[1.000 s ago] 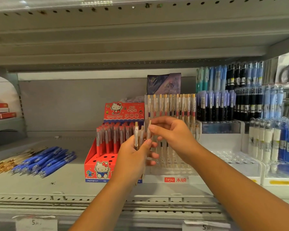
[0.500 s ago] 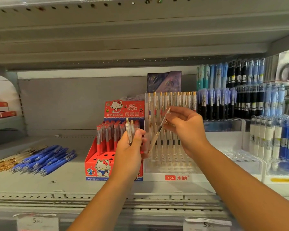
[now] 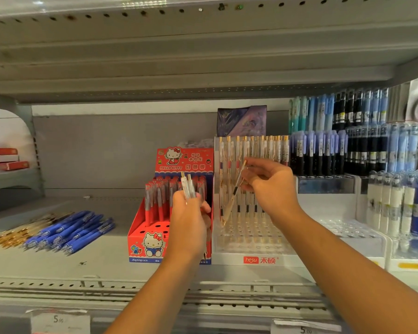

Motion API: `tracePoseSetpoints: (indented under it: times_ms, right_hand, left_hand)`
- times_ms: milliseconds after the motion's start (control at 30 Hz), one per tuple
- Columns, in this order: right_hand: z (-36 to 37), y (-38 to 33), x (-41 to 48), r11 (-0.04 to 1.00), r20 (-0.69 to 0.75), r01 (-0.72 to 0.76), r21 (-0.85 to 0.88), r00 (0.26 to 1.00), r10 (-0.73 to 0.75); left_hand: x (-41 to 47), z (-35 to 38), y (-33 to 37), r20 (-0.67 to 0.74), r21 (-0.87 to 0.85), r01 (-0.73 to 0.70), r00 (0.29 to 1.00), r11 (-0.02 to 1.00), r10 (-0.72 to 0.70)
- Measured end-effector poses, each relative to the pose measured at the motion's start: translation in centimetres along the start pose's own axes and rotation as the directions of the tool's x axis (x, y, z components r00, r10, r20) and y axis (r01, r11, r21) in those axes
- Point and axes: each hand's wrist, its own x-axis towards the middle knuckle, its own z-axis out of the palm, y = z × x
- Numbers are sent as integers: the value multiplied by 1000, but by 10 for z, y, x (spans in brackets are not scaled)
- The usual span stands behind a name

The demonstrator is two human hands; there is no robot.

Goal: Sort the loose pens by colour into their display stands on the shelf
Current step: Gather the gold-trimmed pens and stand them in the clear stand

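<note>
Your right hand (image 3: 270, 186) pinches a gold-tipped pen (image 3: 234, 194) slanted over the clear stand (image 3: 251, 259) by the front edge of the shelf (image 3: 101, 268); its tip may miss a hole. Your left hand (image 3: 188, 225) grips spare pens (image 3: 188, 189) that could slip

A stationery shop aisle: a grey metal shelf (image 3: 106, 259) carries branded pen display stands (image 3: 251, 257) packed with pens, and paper price tags (image 3: 58, 320) are fixed along its front edge.
</note>
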Motion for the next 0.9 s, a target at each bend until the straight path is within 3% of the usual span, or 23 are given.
tracePoseSetpoints:
  times_ms: [200, 500, 633, 800, 900]
  right_hand:
    - [-2, 4, 4, 988, -19, 48, -144, 998, -51]
    - [7, 18, -1, 850, 242, 124, -513, 970, 5]
    - [5, 16, -1, 832, 233, 118, -543, 972, 13]
    - [1, 11, -11, 737, 237, 210, -643, 969, -70]
    - [-1, 1, -17, 851, 174, 255, -460, 965, -195]
  left_hand:
    - [-1, 1, -3, 78, 58, -93, 993, 994, 88]
    - [-4, 5, -2, 130, 93, -103, 987, 990, 90]
    - [-3, 5, -3, 158, 79, -103, 983, 992, 90]
    - [-4, 6, -3, 180, 76, -98, 980, 992, 83]
    - [-4, 5, -3, 189, 70, -104, 978, 992, 90]
